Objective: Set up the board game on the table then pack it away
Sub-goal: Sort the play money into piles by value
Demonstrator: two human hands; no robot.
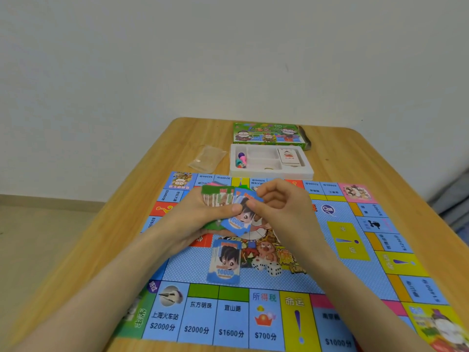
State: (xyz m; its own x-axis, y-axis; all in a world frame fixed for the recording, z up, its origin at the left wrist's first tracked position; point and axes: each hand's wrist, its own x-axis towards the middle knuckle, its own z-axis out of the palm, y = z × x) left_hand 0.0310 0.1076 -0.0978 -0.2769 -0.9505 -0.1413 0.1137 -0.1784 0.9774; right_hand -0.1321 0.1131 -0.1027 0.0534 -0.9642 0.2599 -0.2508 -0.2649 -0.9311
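Note:
A colourful paper game board [342,283] lies flat on the wooden table [380,158]. My left hand [203,214] grips a stack of play-money notes [218,196], thumb on top. My right hand [281,201] pinches a blue 10000 note [237,222] at the top of that stack. Another blue 10000 note [224,262] lies on the board's middle, below my hands. Behind the board stands the white plastic insert tray [308,168], holding coloured pawns [241,160] on the left and a deck of cards [290,157] on the right.
The green game box lid [269,133] lies at the table's far edge behind the tray. A clear plastic bag [208,158] lies left of the tray. A plain wall rises behind the table, with floor at the left.

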